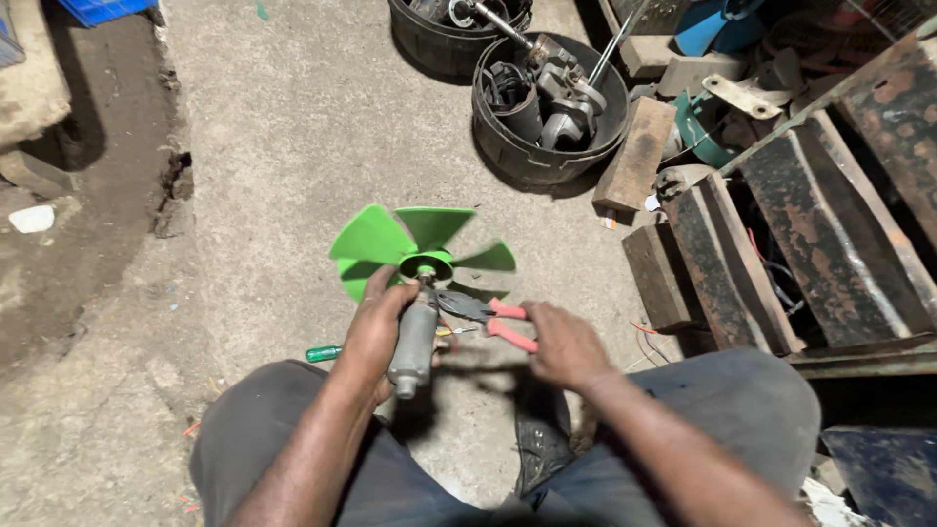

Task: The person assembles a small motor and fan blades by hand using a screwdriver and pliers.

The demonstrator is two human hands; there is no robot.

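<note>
A: At frame centre, what does each hand hold?
B: Left hand [376,327] grips grey motor [415,344], green fan [415,249] at its 12 o'clock. Right hand [564,344] closes on red-handled pliers [488,317].
A: Anything obscured?
B: Plier jaws at the shaft are indistinct; green screwdriver [324,352] is partly hidden.

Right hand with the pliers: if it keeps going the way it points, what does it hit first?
Likely the grey motor in the left hand; the pliers in the right hand already point at it below the green fan.
</note>
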